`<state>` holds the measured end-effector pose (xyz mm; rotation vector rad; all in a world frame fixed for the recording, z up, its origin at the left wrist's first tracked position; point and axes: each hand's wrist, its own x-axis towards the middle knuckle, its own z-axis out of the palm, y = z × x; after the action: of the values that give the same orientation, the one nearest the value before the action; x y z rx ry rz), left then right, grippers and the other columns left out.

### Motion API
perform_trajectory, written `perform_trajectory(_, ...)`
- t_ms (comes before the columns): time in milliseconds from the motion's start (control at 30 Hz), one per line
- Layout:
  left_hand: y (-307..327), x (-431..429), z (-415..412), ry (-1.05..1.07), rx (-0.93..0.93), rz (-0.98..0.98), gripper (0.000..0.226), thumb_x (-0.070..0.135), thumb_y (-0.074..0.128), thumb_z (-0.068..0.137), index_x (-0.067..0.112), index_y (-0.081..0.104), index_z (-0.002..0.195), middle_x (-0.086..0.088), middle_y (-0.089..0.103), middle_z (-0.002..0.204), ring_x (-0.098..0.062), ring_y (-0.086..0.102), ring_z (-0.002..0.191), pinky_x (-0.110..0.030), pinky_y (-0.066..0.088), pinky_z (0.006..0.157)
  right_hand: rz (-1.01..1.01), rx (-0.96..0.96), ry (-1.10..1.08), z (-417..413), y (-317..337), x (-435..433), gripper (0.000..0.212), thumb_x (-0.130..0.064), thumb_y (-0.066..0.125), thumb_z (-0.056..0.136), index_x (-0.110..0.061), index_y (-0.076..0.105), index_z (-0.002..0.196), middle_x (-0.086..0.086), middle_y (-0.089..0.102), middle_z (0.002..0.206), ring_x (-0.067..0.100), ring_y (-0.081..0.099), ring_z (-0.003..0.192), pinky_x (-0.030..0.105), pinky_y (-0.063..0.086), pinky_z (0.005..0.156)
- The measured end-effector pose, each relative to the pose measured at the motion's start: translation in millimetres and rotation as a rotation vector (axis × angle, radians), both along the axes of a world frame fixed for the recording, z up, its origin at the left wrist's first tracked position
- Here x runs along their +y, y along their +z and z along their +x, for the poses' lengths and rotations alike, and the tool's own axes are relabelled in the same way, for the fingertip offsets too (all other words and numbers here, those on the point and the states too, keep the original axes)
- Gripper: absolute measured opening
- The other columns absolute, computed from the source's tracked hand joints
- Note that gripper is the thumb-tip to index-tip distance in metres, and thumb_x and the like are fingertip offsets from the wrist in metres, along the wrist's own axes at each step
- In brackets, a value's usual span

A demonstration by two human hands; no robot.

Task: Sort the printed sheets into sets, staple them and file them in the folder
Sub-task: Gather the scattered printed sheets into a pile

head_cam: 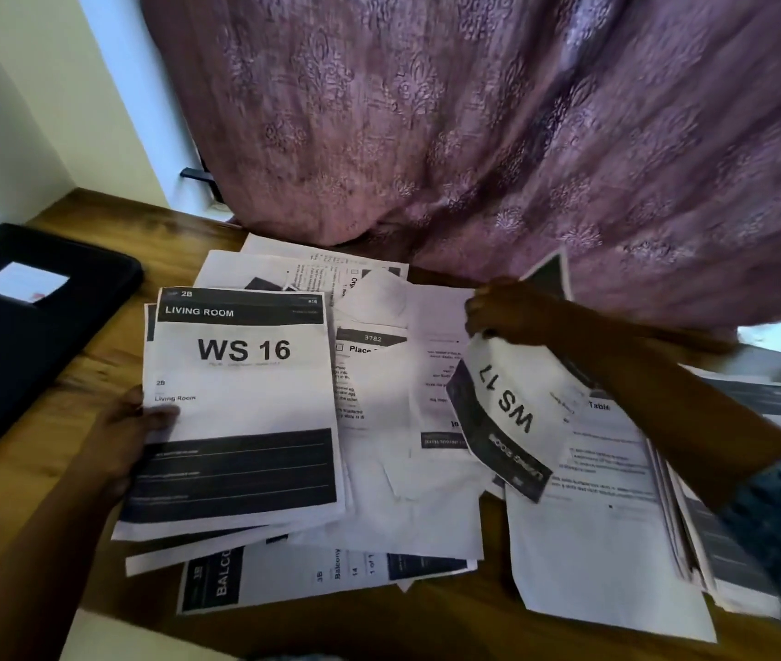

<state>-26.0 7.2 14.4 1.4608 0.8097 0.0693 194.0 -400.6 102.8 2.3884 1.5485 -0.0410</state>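
Printed sheets lie scattered over a wooden table [69, 407]. My left hand [136, 431] holds the left edge of a small stack topped by the "WS 16 Living Room" sheet [245, 403], thumb on top. My right hand [498, 310] pinches the top of a "WS 17" sheet [508, 412], lifted and curling upside down above the pile. A black folder [12, 345] with a white label lies shut at the left. No stapler shows.
A purple patterned curtain [498, 136] hangs over the table's far edge. A "Balcony" sheet [283, 574] lies near the front edge. Another stack of sheets [713, 541] sits at the right under my forearm. A white wall stands at the left.
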Motion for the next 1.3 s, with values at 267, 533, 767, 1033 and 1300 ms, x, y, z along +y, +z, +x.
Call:
perform_trajectory(267, -8.7, -16.3, -4.1, 0.029, 0.055, -0.007, 0.012, -0.001, 0.059, 0.089, 0.01, 0.063, 0.088, -0.014, 0.064, 0.096, -0.03, 0.06, 0.085, -0.038, 0.05, 0.072, -0.409, 0.146, 0.439, -23.5, -42.9, 59.5, 0.045, -0.008, 0.078, 0.071, -0.007, 0.064, 0.113, 0.017, 0.036, 0.148, 0.034, 0.033, 0.136, 0.049, 0.024, 0.113)
perform_trajectory(533, -11.4, -30.8, -6.5, 0.051, 0.045, -0.042, 0.015, 0.0, 0.057, 0.09, 0.011, 0.062, 0.097, -0.012, 0.065, 0.095, -0.029, 0.062, 0.084, -0.036, 0.049, 0.067, -0.483, 0.008, 0.476, -12.1, -48.0, 71.5, 0.055, -0.029, 0.074, 0.077, -0.022, 0.044, 0.122, 0.005, 0.06, 0.107, 0.022, 0.054, 0.1, 0.036, 0.036, 0.09)
perform_trajectory(767, -14.7, -31.6, -12.5, 0.058, 0.016, -0.075, 0.026, 0.002, 0.059, 0.089, 0.009, 0.061, 0.114, -0.015, 0.065, 0.107, -0.032, 0.062, 0.094, -0.037, 0.05, 0.069, -0.349, 0.431, 0.193, 6.3, -8.6, 91.7, 0.039, -0.024, 0.07, 0.083, -0.012, 0.06, 0.12, 0.004, 0.059, 0.124, 0.022, 0.05, 0.116, 0.024, 0.032, 0.088)
perform_trajectory(1033, -17.8, -31.2, -12.6, 0.03, -0.011, -0.045, 0.032, -0.002, 0.058, 0.089, 0.002, 0.058, 0.121, -0.018, 0.065, 0.111, -0.027, 0.063, 0.088, -0.032, 0.049, 0.066, -0.46, 0.499, -0.116, 33.9, 40.0, 88.2, 0.053, -0.019, 0.075, 0.08, -0.01, 0.056, 0.128, 0.006, 0.053, 0.132, 0.025, 0.049, 0.121, 0.026, 0.037, 0.102)
perform_trajectory(1300, -16.3, -36.7, -13.4, 0.029, -0.032, -0.007, 0.029, -0.003, 0.056, 0.09, 0.001, 0.057, 0.119, -0.012, 0.065, 0.101, -0.02, 0.062, 0.081, -0.025, 0.051, 0.06, -0.704, 0.035, 0.456, -14.4, -23.5, 68.1, 0.04, -0.021, 0.071, 0.081, -0.013, 0.057, 0.117, 0.006, 0.044, 0.129, 0.024, 0.049, 0.11, 0.034, 0.046, 0.087)
